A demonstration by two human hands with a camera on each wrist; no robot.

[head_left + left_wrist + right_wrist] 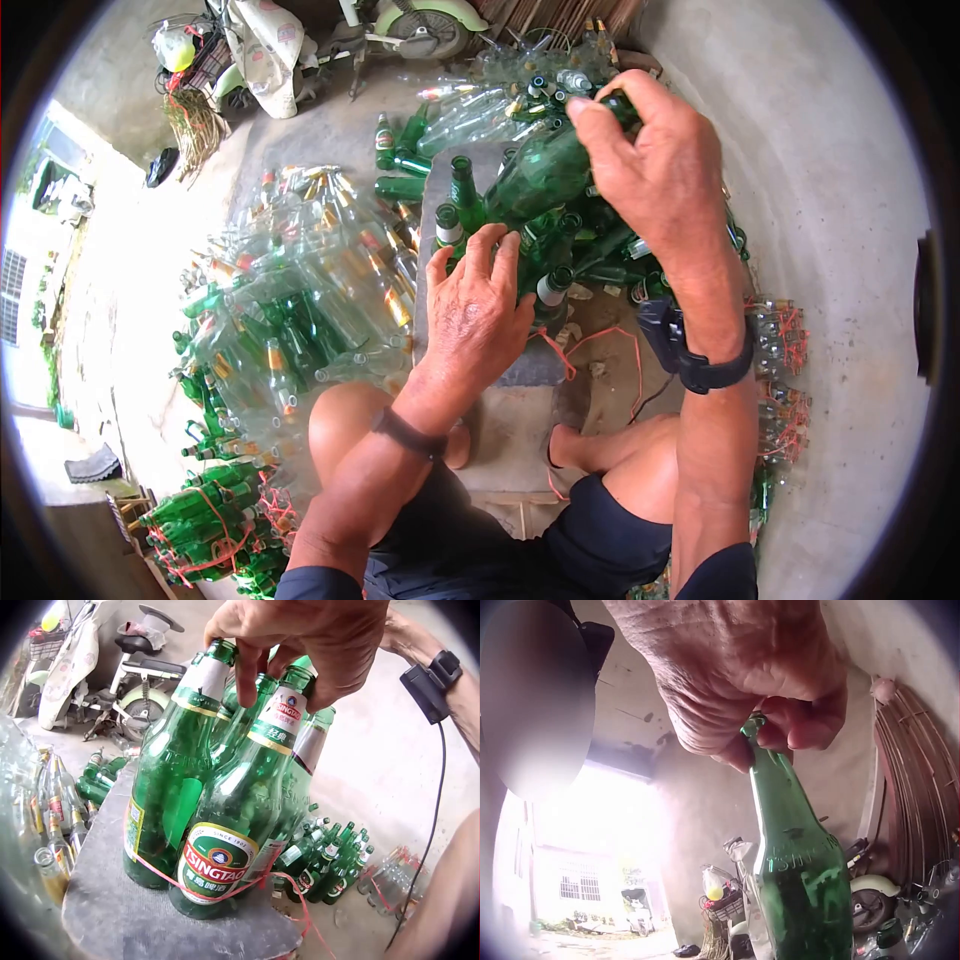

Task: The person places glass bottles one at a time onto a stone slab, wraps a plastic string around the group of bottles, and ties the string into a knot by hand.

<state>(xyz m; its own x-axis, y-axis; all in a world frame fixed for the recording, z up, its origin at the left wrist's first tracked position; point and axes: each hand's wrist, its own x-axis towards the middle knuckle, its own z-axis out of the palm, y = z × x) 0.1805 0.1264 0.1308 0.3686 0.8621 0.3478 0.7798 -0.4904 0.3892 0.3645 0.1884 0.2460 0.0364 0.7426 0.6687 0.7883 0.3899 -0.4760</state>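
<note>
My right hand point(660, 160) grips a green beer bottle point(545, 170) by its neck, tilted above the other bottles; the right wrist view shows thumb and fingers around the mouth of this bottle point(799, 877). A cluster of green beer bottles stands upright on a grey bench point(530, 374). Over their tops lies my left hand point(472, 315), its fingers bent down around the necks. The front bottle point(217, 859) wears a Tsingtao label. Pink string point(161, 880) runs around the cluster low down, with loose ends trailing off the bench.
Clear and brown-labelled bottles point(350, 260) heap on the floor to the left. More bottles point(490, 110) lie beyond the bench, and tied bundles point(210, 510) stand at the lower left. A scooter point(425, 30) is parked at the back. A concrete wall point(840, 250) rises on the right.
</note>
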